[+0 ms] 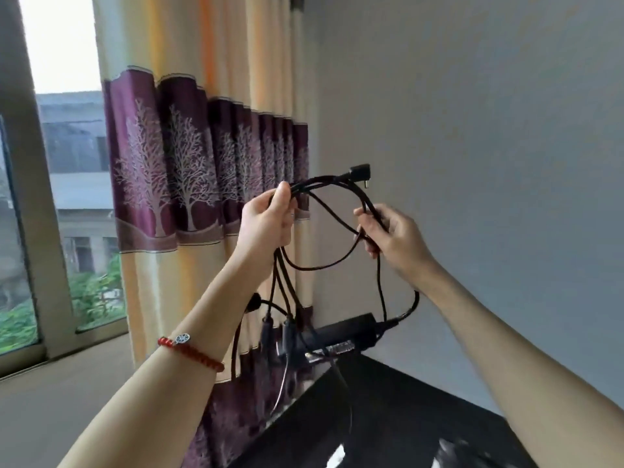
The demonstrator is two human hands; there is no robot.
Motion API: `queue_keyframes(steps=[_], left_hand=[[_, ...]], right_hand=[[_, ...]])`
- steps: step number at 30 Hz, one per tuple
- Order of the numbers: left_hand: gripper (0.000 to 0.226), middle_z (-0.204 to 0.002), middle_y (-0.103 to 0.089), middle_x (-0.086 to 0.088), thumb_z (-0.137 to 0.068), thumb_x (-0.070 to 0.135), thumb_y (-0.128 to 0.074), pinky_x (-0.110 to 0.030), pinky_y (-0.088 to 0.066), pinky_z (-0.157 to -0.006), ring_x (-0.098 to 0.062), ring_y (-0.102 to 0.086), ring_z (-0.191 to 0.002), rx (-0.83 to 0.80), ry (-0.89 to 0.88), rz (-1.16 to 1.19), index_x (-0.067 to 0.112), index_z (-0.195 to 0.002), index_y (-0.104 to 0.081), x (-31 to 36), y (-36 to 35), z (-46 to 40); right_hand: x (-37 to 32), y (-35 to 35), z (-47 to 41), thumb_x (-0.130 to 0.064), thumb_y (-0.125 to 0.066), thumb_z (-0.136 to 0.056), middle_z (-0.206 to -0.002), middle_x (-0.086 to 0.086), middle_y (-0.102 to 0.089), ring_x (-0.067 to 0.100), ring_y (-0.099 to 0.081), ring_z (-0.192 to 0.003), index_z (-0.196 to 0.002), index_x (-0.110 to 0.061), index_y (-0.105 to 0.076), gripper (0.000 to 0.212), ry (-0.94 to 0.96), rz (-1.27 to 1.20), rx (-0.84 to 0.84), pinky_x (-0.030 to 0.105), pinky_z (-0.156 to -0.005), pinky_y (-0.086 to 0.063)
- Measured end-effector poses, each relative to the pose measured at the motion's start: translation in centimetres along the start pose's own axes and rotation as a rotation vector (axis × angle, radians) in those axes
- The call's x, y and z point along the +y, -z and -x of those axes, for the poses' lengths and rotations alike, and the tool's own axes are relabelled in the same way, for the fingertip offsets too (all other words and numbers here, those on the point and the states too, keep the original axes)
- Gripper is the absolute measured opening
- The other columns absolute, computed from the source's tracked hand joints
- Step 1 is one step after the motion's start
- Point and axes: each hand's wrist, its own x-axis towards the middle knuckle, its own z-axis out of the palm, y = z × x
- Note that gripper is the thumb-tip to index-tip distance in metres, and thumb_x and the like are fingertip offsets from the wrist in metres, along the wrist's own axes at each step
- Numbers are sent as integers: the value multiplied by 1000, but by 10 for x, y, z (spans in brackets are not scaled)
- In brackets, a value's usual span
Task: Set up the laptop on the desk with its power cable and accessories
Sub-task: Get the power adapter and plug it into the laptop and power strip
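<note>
Both hands are gripping the power cable: left hand bunching the coils, right hand pinching one strand beside it, power brick dangling straight below, over the desk.

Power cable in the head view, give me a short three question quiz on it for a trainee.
1. True or false: the left hand grips a gathered bundle of the power cable.
2. Where is the angled plug? A) resting on the dark desk B) sticking up just above the left hand C) lying on the windowsill
3. Fill in: the black power brick hangs ____ both hands.

Key
1. True.
2. B.
3. Below. It dangles just above the desk's far corner while the right hand pinches a single strand.
</note>
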Motion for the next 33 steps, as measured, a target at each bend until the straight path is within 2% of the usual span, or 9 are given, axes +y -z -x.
queue_keyframes(steps=[3, 7, 11, 15, 19, 21, 25, 30, 33], left_hand=[[43, -41, -32, 16, -96, 32, -44, -11, -21, -33, 0, -23, -34, -71, 42, 90, 22, -55, -50, -11, -52, 5], [39, -42, -28, 15, -96, 33, -44, -13, -21, -32, -3, -21, -35, -219, 153, 174, 18, -61, -48, -46, -115, 29], [37, -45, -27, 14, -97, 33, -43, -14, -21, -34, -4, -20, -38, -376, 267, 226, 16, -65, -47, -89, -162, 65], [35, -45, -26, 13, -97, 32, -40, -15, -19, -36, -5, -18, -40, -543, 362, 254, 16, -67, -46, -129, -203, 108], [34, -44, -29, 13, -99, 28, -37, -15, -21, -38, -5, -21, -39, -669, 425, 240, 14, -69, -46, -163, -231, 148], [34, -43, -31, 14, -99, 27, -35, -18, -24, -40, -5, -25, -39, -713, 402, 164, 14, -70, -47, -182, -240, 168], [31, -52, -40, 6, -99, 20, -36, -30, -32, -53, -13, -35, -49, -770, 295, -10, 16, -70, -47, -221, -244, 209], [29, -60, -44, 7, -99, 20, -35, -21, -34, -58, -8, -41, -56, -870, 283, -139, 17, -72, -44, -261, -242, 257], [31, -59, -44, 10, -99, 17, -36, -18, -34, -57, -6, -40, -55, -898, 315, -137, 24, -70, -43, -277, -239, 277]], right_hand=[[0, 56, 19, -24, -51, -93, -69, 2, -56, 6, -50, -52, -90, -17, -59, 11, -20, 62, 73, 18, -46, -42], [19, 120, 65, -16, -50, -93, -69, 11, -51, 6, -45, -49, -95, -4, -58, 14, -117, 150, 142, 15, -43, -38], [37, 163, 122, -11, -49, -94, -73, 12, -52, 5, -43, -47, -91, -20, -61, 15, -252, 215, 220, 13, -42, -36], [53, 192, 183, -10, -48, -94, -71, 4, -55, 3, -42, -45, -92, -18, -61, 15, -406, 303, 321, 12, -42, -34], [71, 207, 236, -12, -47, -95, -70, -4, -56, 1, -45, -47, -91, -21, -60, 17, -518, 400, 410, 9, -47, -36], [83, 210, 261, -14, -46, -95, -70, -5, -56, -1, -47, -49, -89, -25, -60, 18, -581, 451, 435, 8, -48, -36], [113, 207, 309, -16, -46, -95, -75, -1, -57, 11, -47, -54, -87, -34, -59, 24, -733, 514, 457, 18, -50, -37], [145, 190, 366, -11, -43, -96, -79, -8, -59, 7, -49, -60, -110, -18, -59, 22, -910, 525, 516, 16, -58, -41], [155, 182, 391, -10, -43, -95, -80, -7, -60, 7, -48, -60, -112, -16, -59, 24, -996, 510, 547, 16, -58, -42]])
